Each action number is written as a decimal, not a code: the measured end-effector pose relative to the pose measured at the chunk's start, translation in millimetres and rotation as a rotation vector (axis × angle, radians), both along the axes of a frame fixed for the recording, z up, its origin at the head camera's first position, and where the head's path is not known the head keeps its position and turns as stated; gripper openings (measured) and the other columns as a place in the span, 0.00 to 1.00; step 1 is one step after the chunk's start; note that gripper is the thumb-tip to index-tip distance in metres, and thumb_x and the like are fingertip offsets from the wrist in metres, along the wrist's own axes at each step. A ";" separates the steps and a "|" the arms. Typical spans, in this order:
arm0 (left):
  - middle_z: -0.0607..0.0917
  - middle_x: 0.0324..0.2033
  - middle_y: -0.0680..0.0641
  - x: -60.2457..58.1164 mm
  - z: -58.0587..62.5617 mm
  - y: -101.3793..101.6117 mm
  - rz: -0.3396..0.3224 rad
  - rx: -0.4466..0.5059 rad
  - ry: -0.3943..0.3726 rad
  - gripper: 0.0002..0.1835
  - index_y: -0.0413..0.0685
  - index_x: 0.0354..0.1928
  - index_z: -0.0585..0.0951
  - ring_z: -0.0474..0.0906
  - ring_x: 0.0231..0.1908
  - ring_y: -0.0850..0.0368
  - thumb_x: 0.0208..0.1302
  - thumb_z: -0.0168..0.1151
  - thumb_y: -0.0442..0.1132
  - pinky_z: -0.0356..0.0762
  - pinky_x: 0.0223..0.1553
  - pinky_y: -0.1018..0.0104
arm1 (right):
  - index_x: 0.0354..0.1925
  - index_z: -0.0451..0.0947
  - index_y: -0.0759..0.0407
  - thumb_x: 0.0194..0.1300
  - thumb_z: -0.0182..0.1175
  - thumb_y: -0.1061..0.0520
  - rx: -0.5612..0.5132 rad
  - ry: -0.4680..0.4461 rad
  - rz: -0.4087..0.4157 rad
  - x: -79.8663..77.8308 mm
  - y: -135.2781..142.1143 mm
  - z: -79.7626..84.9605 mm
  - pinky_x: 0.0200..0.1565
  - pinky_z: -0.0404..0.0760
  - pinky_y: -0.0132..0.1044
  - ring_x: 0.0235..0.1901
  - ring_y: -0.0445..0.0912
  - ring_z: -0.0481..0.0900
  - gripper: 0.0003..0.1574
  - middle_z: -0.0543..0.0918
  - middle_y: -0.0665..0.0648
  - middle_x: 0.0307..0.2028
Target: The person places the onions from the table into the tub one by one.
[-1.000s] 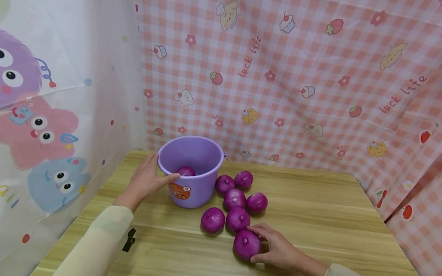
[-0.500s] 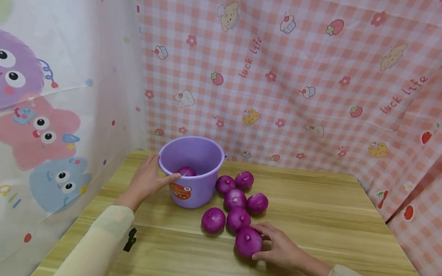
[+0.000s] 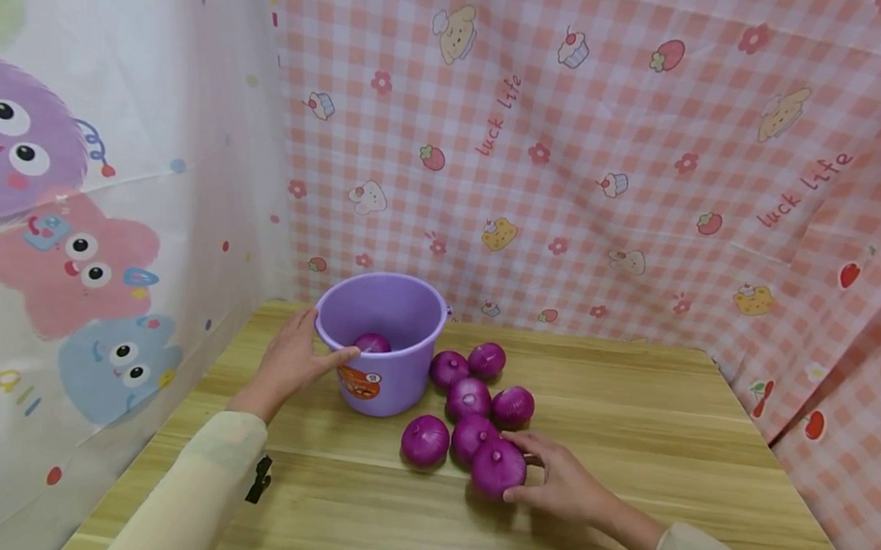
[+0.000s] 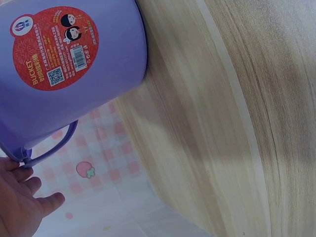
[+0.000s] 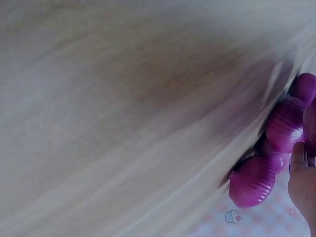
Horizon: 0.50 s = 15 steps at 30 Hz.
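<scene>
A purple bucket (image 3: 399, 382) stands upright on the table with one red onion (image 3: 372, 344) visible inside. My left hand (image 3: 286, 362) holds its rim at the left, thumb along the near edge. In the left wrist view, fingers of that hand (image 4: 19, 200) touch the rim beside the handle's hinge. My right hand (image 3: 566, 483) grips a red onion (image 3: 498, 471) between thumb and fingers, slightly above the tabletop by its look. This onion partly covers another onion (image 3: 471, 437) behind it. In the right wrist view, the held onion is mostly cut off at the edge.
Several loose red onions lie right of the bucket, among them a near one (image 3: 425, 440) and a far one (image 3: 487, 360). The wooden table (image 3: 650, 419) ends at a checked pink curtain (image 3: 604, 151) behind. A white printed curtain (image 3: 192, 171) hangs on the left.
My right hand has moved the onion a little away from me and up, so that it now overlaps the onion behind. My left hand and the bucket stay put.
</scene>
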<state>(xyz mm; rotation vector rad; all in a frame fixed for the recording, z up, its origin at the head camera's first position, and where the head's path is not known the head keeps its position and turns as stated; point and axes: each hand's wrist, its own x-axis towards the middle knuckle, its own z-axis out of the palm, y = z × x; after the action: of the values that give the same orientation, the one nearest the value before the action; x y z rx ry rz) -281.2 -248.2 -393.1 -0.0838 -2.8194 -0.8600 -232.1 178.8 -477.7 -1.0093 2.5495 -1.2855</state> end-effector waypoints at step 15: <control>0.55 0.74 0.32 1.8 1.1 0.9 0.000 0.006 -0.003 0.64 0.38 0.77 0.50 0.50 0.72 0.33 0.53 0.59 0.77 0.50 0.68 0.31 | 0.68 0.67 0.70 0.57 0.75 0.54 -0.129 0.074 -0.012 -15.0 -8.2 21.0 0.58 0.78 0.46 0.57 0.60 0.76 0.47 0.73 0.67 0.61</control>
<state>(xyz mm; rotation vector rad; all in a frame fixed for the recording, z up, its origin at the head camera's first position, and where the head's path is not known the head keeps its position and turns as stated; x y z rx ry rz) -279.4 -247.3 -391.9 -0.0810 -2.8191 -0.8697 -247.1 170.6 -456.8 -1.0860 2.5579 -1.4586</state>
